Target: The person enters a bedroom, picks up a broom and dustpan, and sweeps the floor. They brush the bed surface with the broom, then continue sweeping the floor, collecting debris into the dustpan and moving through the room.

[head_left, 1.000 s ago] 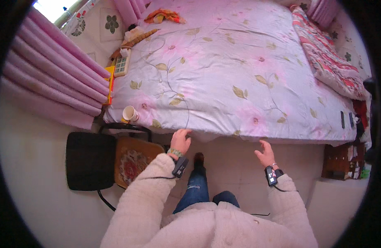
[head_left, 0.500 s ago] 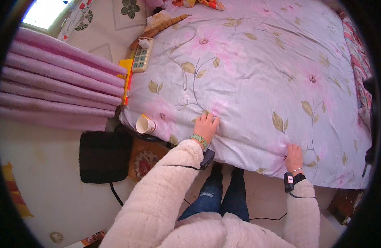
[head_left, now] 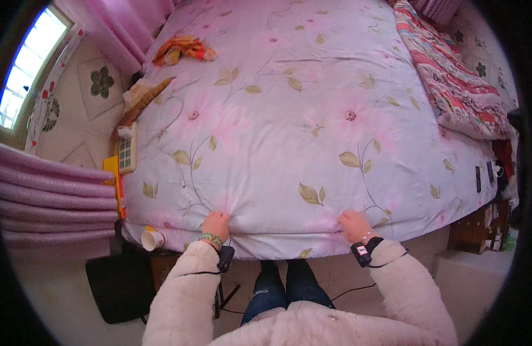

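Observation:
A pale floral bedsheet (head_left: 277,173) with pink blossoms and green leaves covers the wide bed in front of me. Near its front edge, my left hand (head_left: 216,225), with a green beaded bracelet at the wrist, has its fingers closed on the sheet. To the right, my right hand (head_left: 356,225), with a thin bangle, is closed on the sheet as well, thumb and fingers pinching the fabric. A crease runs along the sheet between both hands. Beyond my left hand, a white paper cup (head_left: 152,239) leans at the bed's left front corner.
Along the left edge lie a white power strip (head_left: 127,149), a yellow box (head_left: 113,176) and a long brown segmented thing (head_left: 145,102). An orange cloth (head_left: 184,48) lies farther back. At right is a folded red patterned quilt (head_left: 450,86). A black chair (head_left: 120,288) stands front left.
The view has swung right and up, showing more of the bed and the quilt. My hands now sit level and closer together, both gripping the sheet near its front edge.

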{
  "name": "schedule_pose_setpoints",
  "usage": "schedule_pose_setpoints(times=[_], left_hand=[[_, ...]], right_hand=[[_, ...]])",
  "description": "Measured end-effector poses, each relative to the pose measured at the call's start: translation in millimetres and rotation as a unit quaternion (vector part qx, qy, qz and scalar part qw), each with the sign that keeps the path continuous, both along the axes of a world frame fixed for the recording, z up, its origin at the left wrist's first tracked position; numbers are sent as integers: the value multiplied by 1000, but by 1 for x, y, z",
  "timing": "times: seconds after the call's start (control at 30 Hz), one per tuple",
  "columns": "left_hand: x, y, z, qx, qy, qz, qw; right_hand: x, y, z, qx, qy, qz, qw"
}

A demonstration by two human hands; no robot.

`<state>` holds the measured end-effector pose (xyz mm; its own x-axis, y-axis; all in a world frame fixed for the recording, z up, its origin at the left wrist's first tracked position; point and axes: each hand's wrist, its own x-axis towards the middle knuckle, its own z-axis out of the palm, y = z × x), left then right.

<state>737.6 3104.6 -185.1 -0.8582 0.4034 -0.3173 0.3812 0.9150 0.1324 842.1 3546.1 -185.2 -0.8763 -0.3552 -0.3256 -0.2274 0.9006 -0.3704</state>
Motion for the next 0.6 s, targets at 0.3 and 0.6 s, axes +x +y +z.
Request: schedule_pose_setpoints(times=[0.3,0.6], left_hand=[[33,87,25,131,62,-74,987],[11,127,8,150,48,-42,987]], right_hand=[[85,66,10,40,74,-226,971],[-4,38,8,26,79,-170,982]])
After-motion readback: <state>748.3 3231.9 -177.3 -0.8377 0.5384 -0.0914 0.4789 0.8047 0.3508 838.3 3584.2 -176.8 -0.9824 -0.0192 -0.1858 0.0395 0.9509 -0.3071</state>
